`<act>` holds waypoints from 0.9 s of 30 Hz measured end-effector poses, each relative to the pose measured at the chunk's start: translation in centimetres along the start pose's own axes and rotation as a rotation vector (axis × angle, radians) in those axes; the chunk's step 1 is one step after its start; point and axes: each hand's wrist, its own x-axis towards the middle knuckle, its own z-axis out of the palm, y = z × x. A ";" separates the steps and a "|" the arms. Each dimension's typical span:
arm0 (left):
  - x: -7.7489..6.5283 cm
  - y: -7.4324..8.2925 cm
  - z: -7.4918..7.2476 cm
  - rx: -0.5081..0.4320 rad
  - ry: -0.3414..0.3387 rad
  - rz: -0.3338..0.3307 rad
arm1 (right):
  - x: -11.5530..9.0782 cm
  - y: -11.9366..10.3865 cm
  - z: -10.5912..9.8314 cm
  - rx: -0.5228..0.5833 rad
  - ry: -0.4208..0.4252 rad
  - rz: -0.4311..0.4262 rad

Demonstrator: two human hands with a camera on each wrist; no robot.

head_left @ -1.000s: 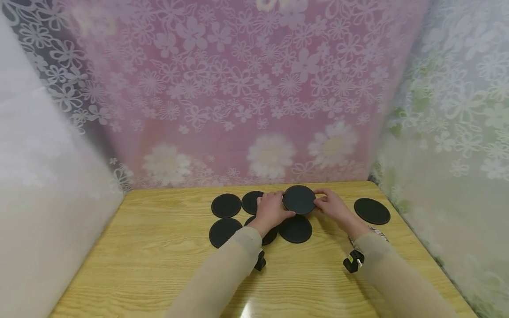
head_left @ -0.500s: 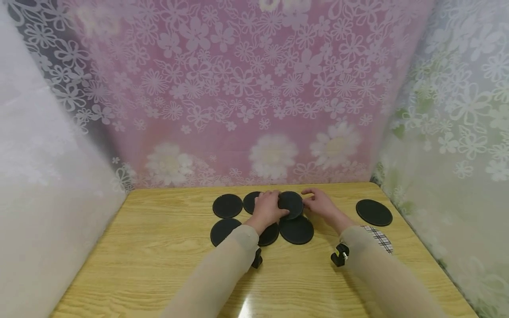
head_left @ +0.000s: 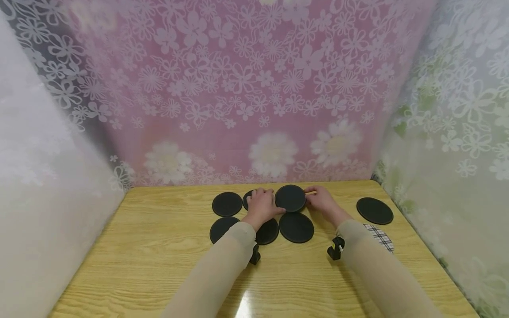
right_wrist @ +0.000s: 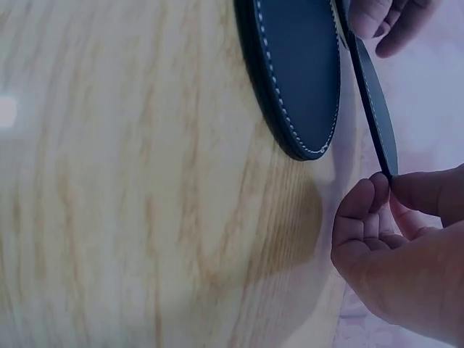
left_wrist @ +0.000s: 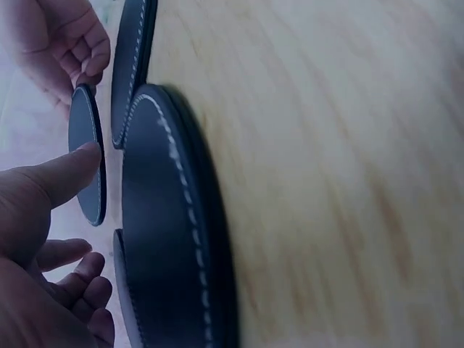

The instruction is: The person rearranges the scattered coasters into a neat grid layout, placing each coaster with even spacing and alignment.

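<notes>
A round black leather coaster (head_left: 290,198) with stitched edging is raised and tilted above the table's far part. My right hand (head_left: 321,201) pinches its right rim between thumb and fingers, clearly seen in the right wrist view. At the coaster's left side is my left hand (head_left: 260,207). Its thumb (left_wrist: 69,174) lies against the coaster in the left wrist view, while the other fingers hang loosely curved, apart from it. Just below the raised coaster lies another black coaster (head_left: 296,228). More coasters (head_left: 227,204) lie left of it, some partly hidden by my left hand and sleeve.
On the right of the wooden table (head_left: 159,265) lie a black coaster (head_left: 375,210) and a plaid round piece (head_left: 381,237), partly covered by my right sleeve. Floral curtains (head_left: 258,88) rise behind the table and along both sides.
Over the last second both hands have shifted left with the coaster. Half a second ago it sat lower, further inside my left hand; now it is higher and faces me more fully.
</notes>
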 end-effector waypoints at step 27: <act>0.4 -0.9 0.8 0.015 -0.028 -0.005 | -1.1 1.3 -0.3 -0.634 -0.151 -0.319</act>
